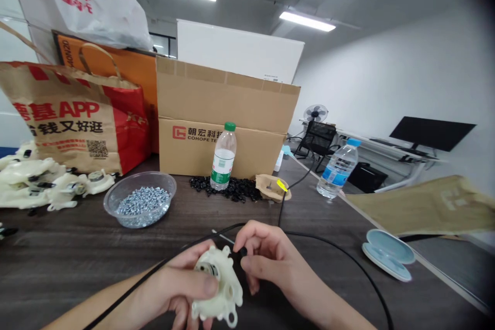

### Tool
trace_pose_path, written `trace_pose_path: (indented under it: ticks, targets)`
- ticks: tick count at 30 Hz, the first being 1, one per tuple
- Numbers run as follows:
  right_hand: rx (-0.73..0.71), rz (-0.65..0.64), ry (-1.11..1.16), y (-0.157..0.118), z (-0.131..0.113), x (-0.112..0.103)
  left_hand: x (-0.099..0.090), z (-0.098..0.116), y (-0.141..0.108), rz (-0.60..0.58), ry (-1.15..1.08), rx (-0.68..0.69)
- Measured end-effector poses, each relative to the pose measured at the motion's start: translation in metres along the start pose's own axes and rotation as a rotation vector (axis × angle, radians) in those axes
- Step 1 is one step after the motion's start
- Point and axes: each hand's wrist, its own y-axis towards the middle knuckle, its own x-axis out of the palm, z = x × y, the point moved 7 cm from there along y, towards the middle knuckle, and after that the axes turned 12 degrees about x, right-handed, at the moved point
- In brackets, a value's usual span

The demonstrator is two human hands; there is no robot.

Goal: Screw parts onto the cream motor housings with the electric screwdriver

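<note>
My left hand [180,286] is closed around a cream plastic housing [222,296], its thumb pressed on the front face. A round metal part sits in the housing near the thumb. Just to the right, my right hand [266,258] pinches a small black plastic piece [242,252] between thumb and fingers, close to the housing's edge but apart from it. A black cable [185,242] runs across in front of my left forearm and behind my right hand. Part of a thin light rod [222,236] shows behind my hands.
A clear bowl [109,203] of screws stands left of centre. Black pieces [242,190] lie around a green-capped bottle [223,157], before a cardboard box [255,147]. Cream housings [46,183] are heaped at left. A water bottle [337,170] and an open pale-blue case [389,255] are at right.
</note>
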Motion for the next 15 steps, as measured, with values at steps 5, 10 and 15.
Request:
trace_pose_path:
  ticks: [5,10,15]
  targets:
    - [-0.014,0.016,0.020,0.000,0.002,0.000,0.012,0.020,0.008,-0.101,0.013,0.291]
    - [0.004,0.101,-0.023,0.003,0.004,-0.004,0.008,0.015,0.006,-0.007,-0.021,0.209]
    - [-0.003,0.121,-0.065,0.003,0.004,-0.005,0.000,0.006,0.001,0.039,-0.018,0.159]
